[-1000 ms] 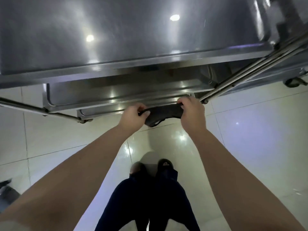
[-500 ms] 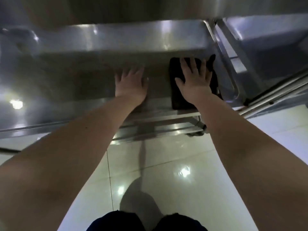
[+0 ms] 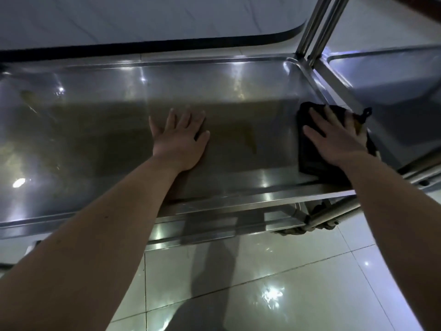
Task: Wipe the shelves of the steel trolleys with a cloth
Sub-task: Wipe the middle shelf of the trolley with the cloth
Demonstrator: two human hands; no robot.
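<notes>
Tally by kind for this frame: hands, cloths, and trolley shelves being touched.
Hands: 2 (left hand, right hand)
Cloths: 1 (black cloth, under the right hand)
Shelves touched: 1 (steel shelf)
Total: 4

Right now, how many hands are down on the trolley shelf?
2. The left hand lies flat on the bare shelf near its middle; the right hand presses the black cloth at the right end.

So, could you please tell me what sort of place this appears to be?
Likely a commercial kitchen or canteen back room: a steel trolley shelf, a second steel trolley beside it, and a glossy tiled floor.
</notes>
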